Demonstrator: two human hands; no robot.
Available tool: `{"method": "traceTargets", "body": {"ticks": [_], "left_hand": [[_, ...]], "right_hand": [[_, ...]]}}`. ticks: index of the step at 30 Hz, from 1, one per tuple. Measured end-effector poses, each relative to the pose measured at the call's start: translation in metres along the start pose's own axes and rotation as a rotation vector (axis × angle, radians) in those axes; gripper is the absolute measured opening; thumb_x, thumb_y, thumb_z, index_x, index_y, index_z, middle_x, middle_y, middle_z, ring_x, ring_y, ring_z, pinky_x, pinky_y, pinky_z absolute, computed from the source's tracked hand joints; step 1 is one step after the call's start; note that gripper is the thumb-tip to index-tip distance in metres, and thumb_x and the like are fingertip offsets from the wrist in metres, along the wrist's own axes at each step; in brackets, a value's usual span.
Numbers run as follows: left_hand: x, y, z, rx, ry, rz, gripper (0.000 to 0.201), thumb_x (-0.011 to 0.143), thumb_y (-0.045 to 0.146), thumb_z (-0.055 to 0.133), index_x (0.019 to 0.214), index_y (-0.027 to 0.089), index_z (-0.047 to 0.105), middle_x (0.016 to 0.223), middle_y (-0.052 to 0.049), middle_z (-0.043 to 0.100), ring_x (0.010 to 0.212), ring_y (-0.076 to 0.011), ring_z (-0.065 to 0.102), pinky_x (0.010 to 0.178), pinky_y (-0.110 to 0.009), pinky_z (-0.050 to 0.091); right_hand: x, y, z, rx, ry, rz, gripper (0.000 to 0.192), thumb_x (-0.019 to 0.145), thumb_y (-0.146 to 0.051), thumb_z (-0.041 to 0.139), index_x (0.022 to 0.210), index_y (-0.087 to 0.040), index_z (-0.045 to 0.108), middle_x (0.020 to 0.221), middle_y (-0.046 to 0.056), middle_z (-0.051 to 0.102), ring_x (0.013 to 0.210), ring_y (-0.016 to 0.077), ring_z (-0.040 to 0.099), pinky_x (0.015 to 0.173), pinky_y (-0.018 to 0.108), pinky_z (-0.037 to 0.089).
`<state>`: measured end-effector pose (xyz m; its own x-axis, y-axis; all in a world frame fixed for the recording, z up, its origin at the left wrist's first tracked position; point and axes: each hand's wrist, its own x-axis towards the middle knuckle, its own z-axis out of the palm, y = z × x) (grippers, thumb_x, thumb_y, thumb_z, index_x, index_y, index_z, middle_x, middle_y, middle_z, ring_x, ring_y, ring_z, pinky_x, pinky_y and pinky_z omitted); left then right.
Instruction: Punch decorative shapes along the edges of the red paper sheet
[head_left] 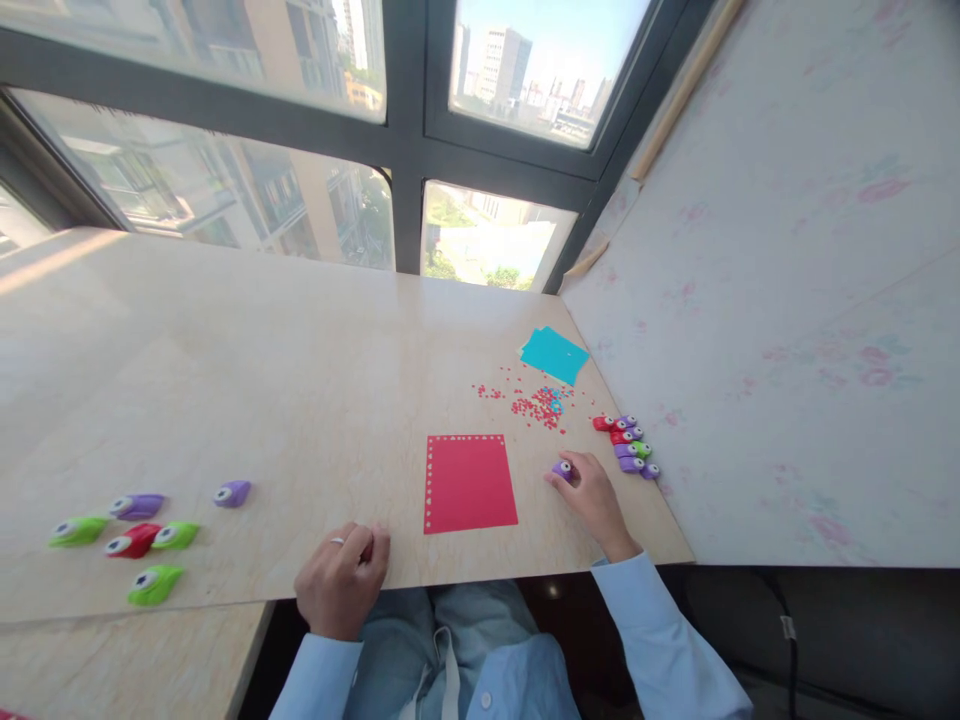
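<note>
A red paper square [470, 482] with small holes punched along its left and top edges lies on the table near the front edge. My right hand [592, 497] is just right of it, fingers closed on a small purple paper punch [562, 469] that rests on the table. My left hand [343, 577] rests at the table's front edge, left of the red paper, fingers curled with nothing visible in them. Red punched-out confetti [536, 405] is scattered beyond the paper.
A row of purple, red and green punches [628, 445] sits by the right wall. Several more punches [139, 537] lie at the far left, one purple punch [232, 493] apart. Blue paper sheets [555, 353] lie at the back right. Windows run behind the table [262, 360].
</note>
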<state>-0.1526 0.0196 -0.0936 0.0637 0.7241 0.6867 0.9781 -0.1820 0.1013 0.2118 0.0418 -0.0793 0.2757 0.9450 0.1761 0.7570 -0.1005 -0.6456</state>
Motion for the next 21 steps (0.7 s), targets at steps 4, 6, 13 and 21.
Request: {"method": "traceTargets", "body": {"ticks": [4,6,13,21], "left_hand": [[-0.004,0.000,0.004,0.040,0.009,-0.021,0.036,0.083,0.020,0.061,0.049,0.020,0.047,0.053,0.001,0.055,0.059,-0.0136,0.049,0.057,-0.026,0.024],[-0.005,0.000,0.006,0.044,-0.006,-0.047,0.036,0.083,0.021,0.060,0.049,0.019,0.048,0.053,0.000,0.056,0.059,-0.0135,0.050,0.057,-0.026,0.024],[-0.004,0.004,0.009,0.043,-0.069,-0.194,0.036,0.086,0.026,0.055,0.050,0.018,0.050,0.058,-0.003,0.061,0.061,-0.0142,0.051,0.058,-0.025,0.019],[0.006,0.012,0.001,-0.015,-0.170,-0.379,0.036,0.085,0.030,0.049,0.052,0.017,0.054,0.060,-0.005,0.060,0.058,-0.0144,0.047,0.059,-0.025,0.015]], "right_hand": [[0.002,0.000,0.011,0.104,0.062,-0.040,0.031,0.082,-0.047,0.067,0.096,-0.019,0.070,0.097,0.012,0.066,0.097,0.0284,0.058,0.091,0.046,0.046],[0.004,-0.002,0.015,0.233,0.079,-0.052,0.035,0.081,-0.049,0.068,0.100,-0.020,0.069,0.101,0.011,0.066,0.098,0.0275,0.059,0.091,0.044,0.047],[0.006,-0.006,0.023,0.666,0.001,0.051,0.045,0.081,-0.056,0.067,0.106,-0.019,0.058,0.092,0.005,0.067,0.076,0.0177,0.065,0.070,0.032,0.053],[0.012,-0.012,0.018,0.863,-0.067,0.082,0.051,0.071,-0.055,0.077,0.103,-0.019,0.062,0.094,0.005,0.067,0.069,0.0143,0.065,0.064,0.028,0.053]]}}
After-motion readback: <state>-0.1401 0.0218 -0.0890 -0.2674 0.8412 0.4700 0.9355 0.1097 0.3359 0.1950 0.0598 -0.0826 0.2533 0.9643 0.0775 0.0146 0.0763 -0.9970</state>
